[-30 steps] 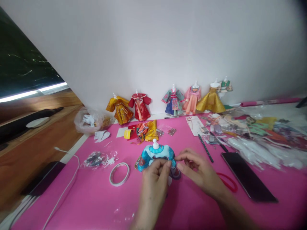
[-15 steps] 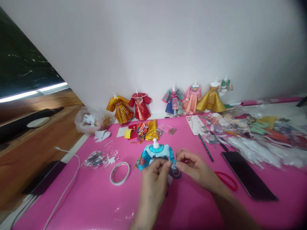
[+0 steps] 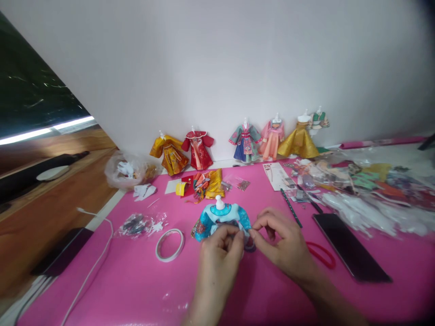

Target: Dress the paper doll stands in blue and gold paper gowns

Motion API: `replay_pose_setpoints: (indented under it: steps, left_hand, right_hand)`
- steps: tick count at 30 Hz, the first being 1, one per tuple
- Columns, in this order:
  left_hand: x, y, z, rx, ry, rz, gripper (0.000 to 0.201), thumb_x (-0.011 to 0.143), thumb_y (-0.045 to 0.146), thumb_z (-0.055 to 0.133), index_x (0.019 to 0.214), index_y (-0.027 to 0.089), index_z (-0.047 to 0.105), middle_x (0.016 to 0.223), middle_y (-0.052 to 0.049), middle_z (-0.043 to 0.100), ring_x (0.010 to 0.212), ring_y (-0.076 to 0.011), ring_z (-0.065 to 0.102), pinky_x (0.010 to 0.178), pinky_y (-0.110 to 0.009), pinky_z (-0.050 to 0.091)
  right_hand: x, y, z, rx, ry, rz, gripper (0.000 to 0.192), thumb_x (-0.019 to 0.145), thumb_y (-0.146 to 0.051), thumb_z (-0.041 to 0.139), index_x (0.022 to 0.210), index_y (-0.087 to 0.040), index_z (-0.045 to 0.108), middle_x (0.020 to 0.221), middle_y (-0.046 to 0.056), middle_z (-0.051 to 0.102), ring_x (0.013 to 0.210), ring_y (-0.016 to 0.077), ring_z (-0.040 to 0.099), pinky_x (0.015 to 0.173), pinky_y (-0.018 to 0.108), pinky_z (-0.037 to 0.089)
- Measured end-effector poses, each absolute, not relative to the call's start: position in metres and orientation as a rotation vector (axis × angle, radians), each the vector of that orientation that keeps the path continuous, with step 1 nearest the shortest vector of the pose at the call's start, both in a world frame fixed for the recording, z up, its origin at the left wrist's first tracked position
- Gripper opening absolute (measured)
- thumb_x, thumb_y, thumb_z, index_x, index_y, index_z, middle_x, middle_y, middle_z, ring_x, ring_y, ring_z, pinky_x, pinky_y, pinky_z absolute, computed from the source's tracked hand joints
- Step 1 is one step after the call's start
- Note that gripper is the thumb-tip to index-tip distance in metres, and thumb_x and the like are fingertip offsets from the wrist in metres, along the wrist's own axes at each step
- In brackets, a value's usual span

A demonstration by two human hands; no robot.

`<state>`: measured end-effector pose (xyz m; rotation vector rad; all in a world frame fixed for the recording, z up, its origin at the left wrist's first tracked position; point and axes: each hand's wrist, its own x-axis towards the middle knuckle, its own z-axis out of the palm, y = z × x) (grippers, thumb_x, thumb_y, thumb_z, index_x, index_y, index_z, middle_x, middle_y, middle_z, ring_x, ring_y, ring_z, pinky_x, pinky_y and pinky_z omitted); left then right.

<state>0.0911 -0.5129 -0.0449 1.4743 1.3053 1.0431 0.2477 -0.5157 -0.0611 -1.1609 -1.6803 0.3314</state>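
Observation:
A doll dress in bright blue and pale blue, with patterned sleeves, is on a headless doll body with a white neck peg. My left hand is in front of the dress, thumb and forefinger pinched together; the bit between them is hidden. At the dress's right side, my right hand has thumb and forefinger closed at the edge of the blue sleeve, the other fingers curled. Both hands cover the lower part of the dress.
A tape roll lies left of the dress. On the right are a phone, red-handled scissors, partly hidden, and a dark patterned stick. Plastic bags fill the far right. Several dressed doll bodies lean on the wall.
My hands stay close together at the dress. The left fingertips have lowered slightly, and the dark strip below them no longer shows. The right fingers have spread a little from the palm.

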Motion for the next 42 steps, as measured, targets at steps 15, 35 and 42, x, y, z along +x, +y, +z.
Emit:
replay_pose_setpoints:
  steps: [15,35,42]
  left_hand:
    - [0.097,-0.511,-0.036,1.38,1.278,1.053,0.021,0.08,0.03,0.061,0.064,0.017,0.064,0.046,0.005,0.048,0.041,-0.0076,0.038,0.04,-0.019,0.029]
    - [0.061,-0.514,-0.037,1.538,1.523,1.53,0.02,0.083,0.037,0.065,0.076,0.02,0.071,0.052,0.004,0.056,0.046,-0.0105,0.049,0.045,-0.019,0.038]
    - [0.012,-0.486,-0.059,1.529,1.516,1.661,0.016,0.083,0.033,0.065,0.075,0.02,0.069,0.072,0.0,0.065,0.064,-0.0141,0.06,0.058,-0.022,0.048]
  right_hand:
    - [0.247,-0.518,-0.066,-1.034,-1.783,0.015,0.013,0.085,-0.006,0.06,0.085,-0.019,0.063,0.08,0.004,0.061,0.071,0.0148,0.059,0.063,0.027,0.045]
    - [0.242,-0.515,-0.071,-1.113,-1.631,0.319,0.012,0.094,-0.015,0.055,0.083,-0.02,0.058,0.08,0.0,0.057,0.069,0.0119,0.052,0.062,0.025,0.041]
    - [0.24,-0.514,-0.076,-1.133,-1.611,0.304,0.004,0.091,-0.018,0.06,0.092,-0.021,0.062,0.085,0.0,0.059,0.059,0.0105,0.048,0.06,0.026,0.042]
